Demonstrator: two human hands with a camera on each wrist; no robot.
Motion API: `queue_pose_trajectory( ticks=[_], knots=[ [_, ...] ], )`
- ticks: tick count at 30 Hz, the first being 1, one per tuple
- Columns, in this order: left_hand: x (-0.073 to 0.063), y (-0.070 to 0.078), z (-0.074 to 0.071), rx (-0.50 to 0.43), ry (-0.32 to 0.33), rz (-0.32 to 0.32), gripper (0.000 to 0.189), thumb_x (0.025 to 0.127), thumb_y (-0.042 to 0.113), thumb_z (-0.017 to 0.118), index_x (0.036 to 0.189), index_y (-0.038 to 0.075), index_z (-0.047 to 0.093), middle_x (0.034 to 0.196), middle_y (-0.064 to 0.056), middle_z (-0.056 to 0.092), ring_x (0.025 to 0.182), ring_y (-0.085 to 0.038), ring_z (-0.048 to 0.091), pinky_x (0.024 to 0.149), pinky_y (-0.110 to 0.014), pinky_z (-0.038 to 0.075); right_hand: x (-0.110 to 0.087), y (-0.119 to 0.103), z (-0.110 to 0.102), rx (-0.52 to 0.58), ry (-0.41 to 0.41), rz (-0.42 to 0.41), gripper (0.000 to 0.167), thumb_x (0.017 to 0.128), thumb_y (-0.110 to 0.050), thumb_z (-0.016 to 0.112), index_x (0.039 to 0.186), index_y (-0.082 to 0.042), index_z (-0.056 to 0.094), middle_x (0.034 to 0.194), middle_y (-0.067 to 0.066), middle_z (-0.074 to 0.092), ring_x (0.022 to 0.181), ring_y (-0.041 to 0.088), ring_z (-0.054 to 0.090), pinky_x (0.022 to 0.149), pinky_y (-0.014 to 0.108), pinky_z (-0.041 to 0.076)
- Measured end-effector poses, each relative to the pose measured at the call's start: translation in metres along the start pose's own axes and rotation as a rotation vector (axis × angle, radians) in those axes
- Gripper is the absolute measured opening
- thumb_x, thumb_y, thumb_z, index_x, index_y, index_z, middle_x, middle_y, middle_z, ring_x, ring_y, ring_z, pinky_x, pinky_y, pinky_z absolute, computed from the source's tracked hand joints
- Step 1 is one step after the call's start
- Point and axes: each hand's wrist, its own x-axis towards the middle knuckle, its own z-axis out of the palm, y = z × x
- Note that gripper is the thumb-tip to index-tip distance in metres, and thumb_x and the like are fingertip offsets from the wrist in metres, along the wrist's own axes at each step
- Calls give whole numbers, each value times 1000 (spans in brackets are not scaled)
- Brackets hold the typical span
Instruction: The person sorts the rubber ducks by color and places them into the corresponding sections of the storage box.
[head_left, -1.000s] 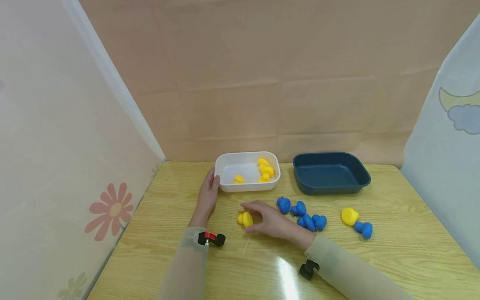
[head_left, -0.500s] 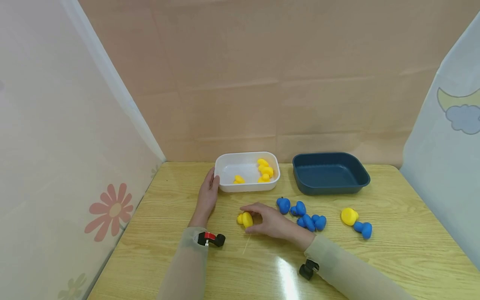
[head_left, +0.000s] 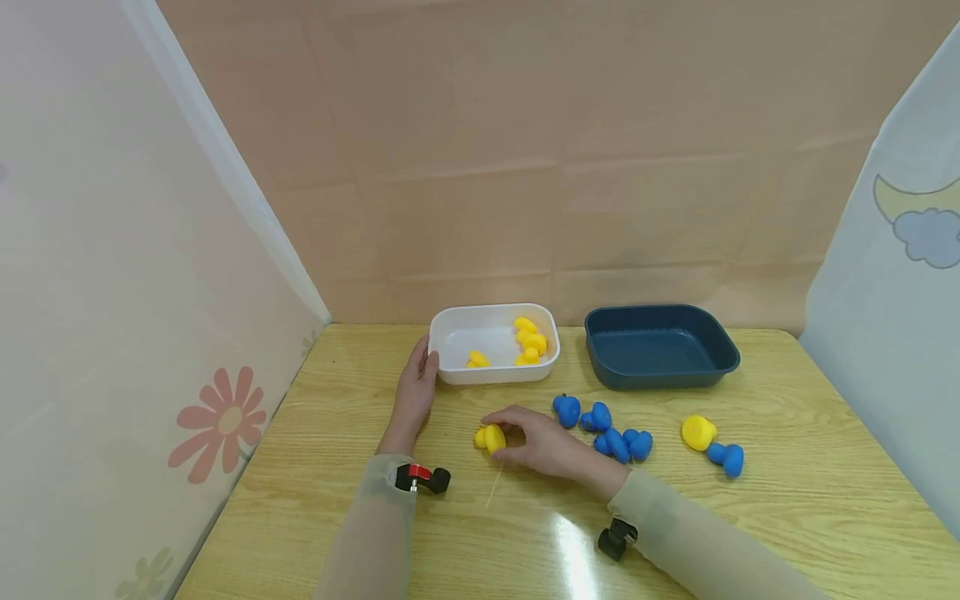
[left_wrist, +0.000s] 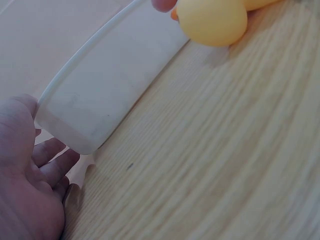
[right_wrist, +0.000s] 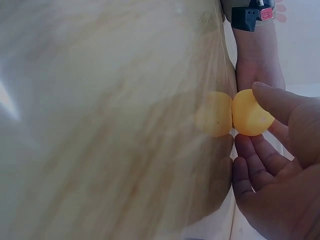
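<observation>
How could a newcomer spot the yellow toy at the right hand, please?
On the wood-grain table, find the white tray. In front of it is the right hand; the yellow toy is the only one between its thumb and fingers.

Yellow ducks (head_left: 699, 432): six visible, four inside the white tray (head_left: 495, 377), two on the counter (head_left: 315, 500)
Blue ducks (head_left: 568, 412): five, all on the counter
White tray: one
Dark blue tray (head_left: 663, 379): one
Black wrist mounts (head_left: 615, 543): two, one left, one right
Pink flower print (head_left: 229, 419): one
Moon print (head_left: 903, 200): one
Cloud print (head_left: 932, 237): one
Counter: one
</observation>
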Motion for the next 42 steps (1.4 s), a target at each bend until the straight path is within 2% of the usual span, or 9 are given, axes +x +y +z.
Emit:
queue_pose_trajectory(
  ticks=[6, 13, 19, 27, 33, 36, 42],
  knots=[
    [1, 0, 0, -1, -3, 1, 58, 120, 39, 47, 174, 21, 36, 176, -1, 40, 162, -23, 37, 131, -46, 33, 1, -3, -4, 27, 36, 36, 52, 98, -28, 88, 146, -20, 68, 134, -8, 72, 120, 18, 67, 110, 48, 55],
    [3, 0, -1, -4, -1, -3, 56, 120, 38, 48, 173, 23, 38, 175, -1, 41, 161, -23, 37, 131, -47, 33, 4, -11, -13, 76, 129, 89, 42, 98, -26, 89, 135, -22, 71, 123, -11, 74, 119, 20, 68, 107, 48, 57],
    [4, 0, -2, -20, -10, 19, 55, 121, 34, 47, 174, 21, 37, 176, -3, 40, 162, -25, 37, 131, -48, 33, 3, -19, -27, 101, 203, 104, 44, 99, -24, 87, 139, -21, 70, 129, -5, 73, 126, 31, 66, 108, 52, 57],
    [3, 2, -2, -19, -9, 20, 54, 121, 33, 47, 173, 19, 38, 176, -3, 41, 162, -24, 36, 131, -47, 33, 6, -27, -45, 70, 312, 32, 45, 98, -18, 88, 139, -16, 69, 128, 2, 75, 124, 37, 67, 106, 55, 56],
    [1, 1, -1, -19, -8, -3, 55, 121, 37, 47, 173, 23, 38, 176, -1, 40, 162, -23, 35, 131, -47, 32, 11, -31, -54, 63, 376, -7, 46, 98, -13, 87, 139, -11, 68, 126, 8, 74, 124, 42, 65, 106, 59, 55],
    [2, 0, 0, -12, -7, -1, 54, 121, 37, 46, 173, 25, 38, 176, 0, 40, 163, -23, 35, 131, -48, 32, 15, -32, -57, 43, 414, -30, 46, 97, -13, 88, 138, -10, 69, 126, 8, 76, 122, 41, 67, 105, 60, 56],
    [1, -1, 0, -13, -7, 2, 55, 121, 37, 46, 174, 24, 37, 176, 0, 39, 163, -22, 34, 132, -47, 32, 23, -34, -64, 27, 450, -61, 46, 96, -13, 89, 137, -10, 70, 126, 9, 77, 120, 36, 70, 101, 56, 60]
  ],
)
